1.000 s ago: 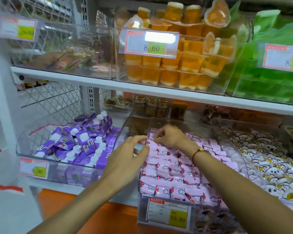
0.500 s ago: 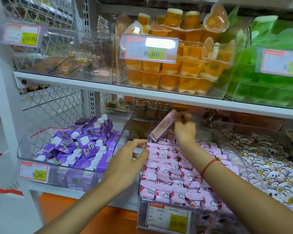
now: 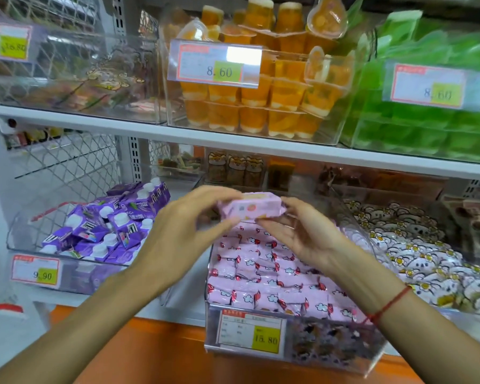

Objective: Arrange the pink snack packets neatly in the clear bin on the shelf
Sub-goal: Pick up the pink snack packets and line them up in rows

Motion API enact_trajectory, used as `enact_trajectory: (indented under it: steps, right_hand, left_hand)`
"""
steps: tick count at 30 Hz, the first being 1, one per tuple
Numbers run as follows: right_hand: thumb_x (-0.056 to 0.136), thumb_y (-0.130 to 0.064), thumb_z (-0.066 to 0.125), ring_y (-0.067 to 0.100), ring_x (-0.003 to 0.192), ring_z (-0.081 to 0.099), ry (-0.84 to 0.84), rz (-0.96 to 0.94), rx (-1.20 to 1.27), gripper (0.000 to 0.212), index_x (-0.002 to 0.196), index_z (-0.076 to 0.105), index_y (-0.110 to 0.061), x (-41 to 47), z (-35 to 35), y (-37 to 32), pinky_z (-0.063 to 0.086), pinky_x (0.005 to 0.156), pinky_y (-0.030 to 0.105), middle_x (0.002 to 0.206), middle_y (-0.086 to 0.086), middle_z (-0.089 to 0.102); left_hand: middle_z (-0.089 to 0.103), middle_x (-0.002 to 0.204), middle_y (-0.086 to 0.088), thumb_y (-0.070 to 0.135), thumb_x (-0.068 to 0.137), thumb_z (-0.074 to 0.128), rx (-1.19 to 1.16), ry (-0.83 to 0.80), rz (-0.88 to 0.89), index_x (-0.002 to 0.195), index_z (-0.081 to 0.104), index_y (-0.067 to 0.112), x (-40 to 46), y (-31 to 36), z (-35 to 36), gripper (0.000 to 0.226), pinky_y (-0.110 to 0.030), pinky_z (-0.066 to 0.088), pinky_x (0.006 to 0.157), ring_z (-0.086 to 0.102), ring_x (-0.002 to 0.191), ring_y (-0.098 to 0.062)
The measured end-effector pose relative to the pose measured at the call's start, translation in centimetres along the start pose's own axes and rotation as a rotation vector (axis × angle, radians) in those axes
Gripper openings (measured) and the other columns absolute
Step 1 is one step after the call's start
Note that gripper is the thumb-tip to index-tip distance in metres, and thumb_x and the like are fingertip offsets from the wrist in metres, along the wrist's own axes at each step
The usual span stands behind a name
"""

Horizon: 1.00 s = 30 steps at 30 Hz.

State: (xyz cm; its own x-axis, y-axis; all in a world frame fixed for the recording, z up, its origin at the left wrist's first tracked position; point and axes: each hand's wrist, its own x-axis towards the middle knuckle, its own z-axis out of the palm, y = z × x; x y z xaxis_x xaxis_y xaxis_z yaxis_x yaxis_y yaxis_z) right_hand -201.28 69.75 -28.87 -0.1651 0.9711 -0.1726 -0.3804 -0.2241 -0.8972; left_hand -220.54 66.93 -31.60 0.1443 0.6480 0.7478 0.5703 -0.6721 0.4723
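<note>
A clear bin (image 3: 211,324) on the lower shelf holds several pink snack packets (image 3: 263,275) laid in rows. One pink packet (image 3: 250,207) is held flat in the air above the back of the bin. My left hand (image 3: 183,236) pinches its left end between thumb and fingers. My right hand (image 3: 302,231) grips its right end, palm turned up, with a red string at the wrist.
Left of the bin stands a clear bin of purple cartons (image 3: 108,225); to the right lie white flower-print packets (image 3: 416,250). The shelf above (image 3: 233,139) carries orange jelly cups (image 3: 261,106) and green packs (image 3: 427,128). A 15.80 price tag (image 3: 251,332) hangs on the bin's front.
My right hand lifted one pink packet out of the bin's back. My left hand rose from the bin's left rim and took the packet's other end.
</note>
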Motion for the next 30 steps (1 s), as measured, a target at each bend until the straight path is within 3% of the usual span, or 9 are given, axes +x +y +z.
enact_trajectory:
  steps: [2, 5, 8, 11, 13, 18, 22, 27, 30]
  right_hand:
    - [0.098, -0.036, 0.045, 0.021, 0.074, 0.071, 0.031, -0.034, -0.125, 0.03, 0.096, 0.058, -0.009, 0.0, -0.2, -0.2, 0.058, 0.058, 0.027, 0.084, 0.009, 0.071]
    - [0.095, -0.039, 0.05, 0.014, 0.092, 0.061, 0.165, -0.33, -0.615, 0.026, 0.11, 0.054, -0.018, 0.0, -0.4, -0.3, 0.05, 0.073, 0.02, 0.104, 0.003, 0.063]
    - [0.087, -0.024, 0.063, 0.003, 0.109, 0.048, -0.049, -0.586, -0.912, 0.033, 0.119, 0.053, -0.027, -0.6, -0.2, 0.2, 0.037, 0.078, 0.005, 0.12, -0.008, 0.053]
    - [0.086, -0.022, 0.063, 0.003, 0.12, 0.03, -0.21, -0.687, -1.211, 0.044, 0.127, 0.051, -0.032, -0.8, 0.4, 1.2, 0.026, 0.091, 0.016, 0.126, -0.013, 0.044]
    - [0.086, -0.024, 0.064, 0.008, 0.113, 0.034, -0.172, -0.795, -1.302, 0.039, 0.124, 0.056, -0.029, -0.6, 0.7, 1.6, 0.027, 0.09, 0.021, 0.115, -0.012, 0.049]
    - [0.081, -0.026, 0.072, 0.002, 0.088, 0.056, 0.11, -0.809, -1.092, 0.025, 0.104, 0.062, -0.022, 1.3, -0.6, 0.9, 0.045, 0.078, 0.014, 0.095, -0.01, 0.063]
    - [0.083, -0.026, 0.07, 0.014, 0.088, 0.063, 0.252, -0.542, -0.784, 0.017, 0.091, 0.06, -0.015, 4.5, -1.0, 0.5, 0.048, 0.069, 0.02, 0.09, 0.0, 0.067]
    - [0.088, -0.025, 0.065, 0.026, 0.099, 0.062, 0.304, -0.406, -0.868, 0.031, 0.111, 0.059, -0.005, 9.0, -0.3, 1.8, 0.051, 0.086, 0.035, 0.105, 0.01, 0.067]
    - [0.089, -0.021, 0.064, 0.021, 0.088, 0.064, 0.187, -0.436, -0.998, 0.042, 0.125, 0.045, -0.012, 10.2, 0.3, 2.6, 0.054, 0.068, 0.021, 0.103, 0.006, 0.065]
  left_hand:
    - [0.071, 0.093, 0.016, 0.046, 0.07, 0.067, -0.3, 0.098, -0.252, 0.098, 0.069, 0.035, 0.4, 0.0, 0.1, 0.03, -0.022, 0.055, 0.069, 0.065, 0.08, 0.002]
    - [0.074, 0.078, 0.01, 0.052, 0.063, 0.067, -0.484, 0.161, -0.452, 0.081, 0.072, 0.03, 0.6, -0.4, 0.5, 0.029, -0.02, 0.054, 0.055, 0.065, 0.069, 0.0]
    - [0.073, 0.076, 0.011, 0.055, 0.06, 0.068, -0.463, 0.164, -0.466, 0.079, 0.072, 0.03, 0.3, -0.4, 0.9, 0.031, -0.02, 0.055, 0.055, 0.064, 0.066, 0.0]
    - [0.074, 0.079, 0.011, 0.055, 0.061, 0.068, -0.432, 0.154, -0.461, 0.082, 0.072, 0.03, 0.3, 0.0, 1.2, 0.033, -0.024, 0.057, 0.064, 0.067, 0.071, -0.002]
    - [0.074, 0.084, 0.012, 0.051, 0.065, 0.067, -0.426, 0.131, -0.423, 0.089, 0.071, 0.028, 0.2, 0.4, 1.3, 0.034, -0.019, 0.055, 0.068, 0.068, 0.077, -0.001]
    - [0.063, 0.103, 0.02, 0.041, 0.077, 0.067, -0.224, 0.135, -0.44, 0.115, 0.061, 0.029, -0.5, -0.1, 0.8, 0.04, -0.003, 0.044, 0.068, 0.06, 0.095, 0.007]
    - [0.06, 0.113, 0.016, 0.028, 0.087, 0.064, -0.051, -0.021, -0.497, 0.123, 0.055, 0.029, -1.5, -1.0, 0.9, 0.037, -0.018, 0.047, 0.081, 0.057, 0.101, -0.001]
    - [0.065, 0.112, 0.017, 0.032, 0.094, 0.053, -0.077, -0.138, -0.532, 0.119, 0.06, 0.03, -2.0, -1.0, 1.2, 0.026, -0.021, 0.046, 0.085, 0.06, 0.095, 0.002]
    - [0.065, 0.112, 0.018, 0.034, 0.094, 0.052, -0.069, -0.149, -0.544, 0.119, 0.061, 0.031, -2.0, -1.1, 1.2, 0.027, -0.025, 0.048, 0.088, 0.06, 0.097, 0.001]
